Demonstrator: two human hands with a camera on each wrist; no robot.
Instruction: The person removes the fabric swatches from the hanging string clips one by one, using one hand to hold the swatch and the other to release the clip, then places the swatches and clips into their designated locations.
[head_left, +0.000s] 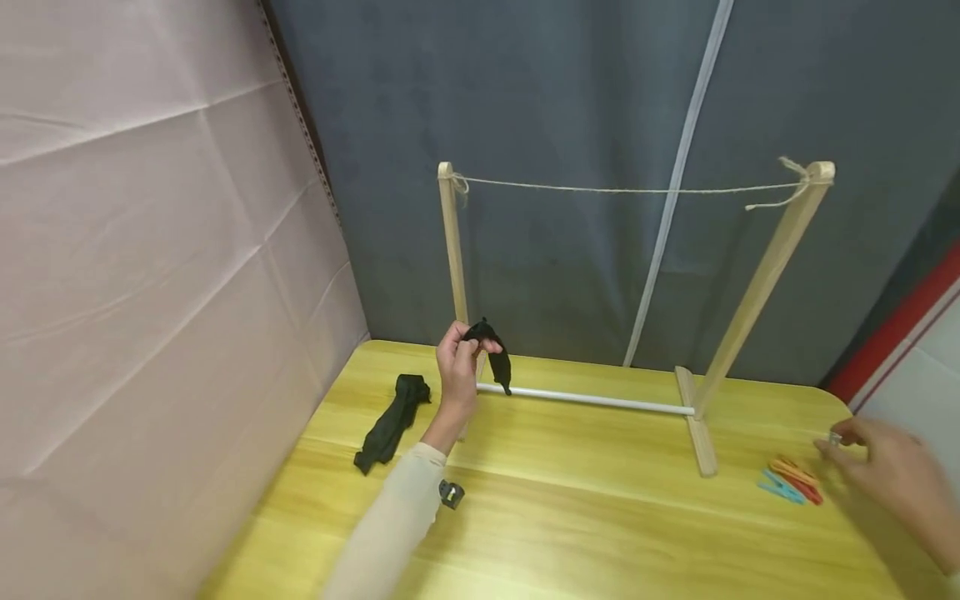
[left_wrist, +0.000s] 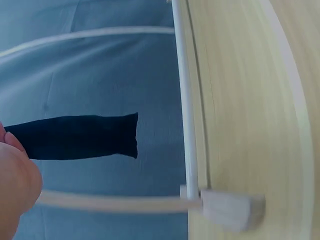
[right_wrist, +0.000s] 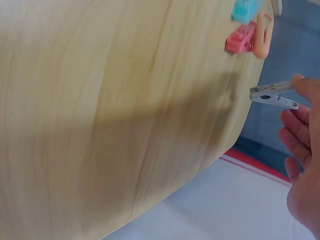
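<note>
Pinched between the thumb and fingers of my left hand (head_left: pixel 458 367), a narrow black sock (head_left: pixel 500 367) hangs in front of the rack's left post. In the left wrist view the sock (left_wrist: pixel 85 137) stretches out flat with a straight end; the rest is hidden in the hand. My right hand (head_left: pixel 892 467), over the table's right side, pinches a grey clothespin (right_wrist: pixel 272 95) by its handle ends. Several coloured clothespins (head_left: pixel 793 481), blue, orange and red, lie in a small pile left of that hand. Another black sock (head_left: pixel 392 423) lies crumpled on the table, left of my left forearm.
A wooden rack with a left post (head_left: pixel 453 242) and right post (head_left: pixel 765 287) stands at the table's back. A thin string (head_left: pixel 570 189) is tied between the post tops, a white rod (head_left: pixel 585 398) joins their bases. Behind hangs a grey curtain (head_left: pixel 555 100).
</note>
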